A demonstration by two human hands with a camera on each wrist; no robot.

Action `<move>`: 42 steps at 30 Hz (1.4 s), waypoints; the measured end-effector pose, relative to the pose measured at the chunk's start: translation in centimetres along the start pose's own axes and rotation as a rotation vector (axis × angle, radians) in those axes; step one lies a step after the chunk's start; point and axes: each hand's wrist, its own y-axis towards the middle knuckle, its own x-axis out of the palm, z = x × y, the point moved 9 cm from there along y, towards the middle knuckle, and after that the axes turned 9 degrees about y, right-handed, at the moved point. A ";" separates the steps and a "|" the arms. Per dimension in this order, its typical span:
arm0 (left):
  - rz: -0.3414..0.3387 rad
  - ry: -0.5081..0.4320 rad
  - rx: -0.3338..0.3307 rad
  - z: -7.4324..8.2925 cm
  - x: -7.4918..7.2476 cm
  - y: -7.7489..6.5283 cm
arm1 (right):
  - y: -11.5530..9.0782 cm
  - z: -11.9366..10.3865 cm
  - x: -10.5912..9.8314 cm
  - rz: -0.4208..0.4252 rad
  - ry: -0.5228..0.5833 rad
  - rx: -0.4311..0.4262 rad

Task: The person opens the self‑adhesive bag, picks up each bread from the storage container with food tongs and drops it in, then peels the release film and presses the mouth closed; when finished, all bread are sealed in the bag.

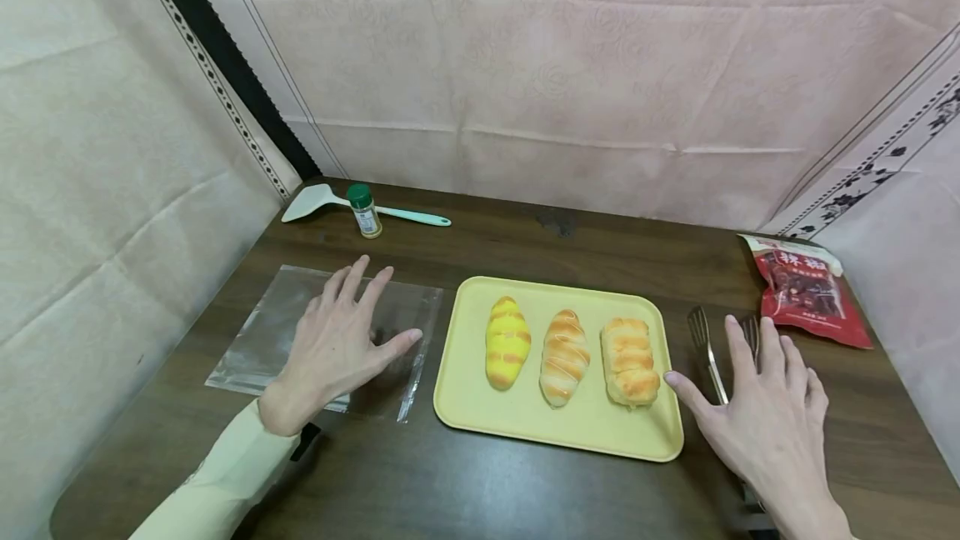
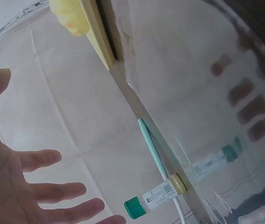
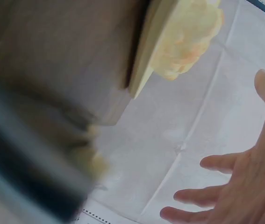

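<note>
In the head view my left hand [image 1: 337, 344], fingers spread, hovers over a clear plastic bag [image 1: 258, 340] lying flat on the table. Nothing is in its grasp, and the left wrist view shows the fingers [image 2: 53, 191] apart. My right hand [image 1: 776, 423] is spread over two forks [image 1: 700, 330], partly hiding them, its thumb by the right rim of a yellow tray [image 1: 468, 390]. On that tray lie three bread rolls: a yellow one [image 1: 507, 342], a golden striped one [image 1: 565, 357] and a blocky ridged one [image 1: 630, 361].
At the back left, a green-capped seasoning bottle [image 1: 365, 211] stands in front of a pale turquoise spatula [image 1: 412, 215]. A red snack packet [image 1: 810, 290] lies at the right edge. Cloth-covered walls [image 1: 562, 82] border the table's back and sides.
</note>
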 end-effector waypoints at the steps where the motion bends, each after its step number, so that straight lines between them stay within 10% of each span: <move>1: -0.001 -0.001 -0.007 -0.1 -0.1 0.0 | -0.1 -0.2 -0.2 0.006 0.007 0.001; 14: 0.031 -0.020 -0.096 -0.9 -0.8 0.3 | -0.4 -6.1 -1.8 0.008 0.087 -0.103; 42: -0.138 0.018 -0.102 -0.5 1.5 0.6 | -0.9 -23.2 5.7 -0.299 0.323 -0.446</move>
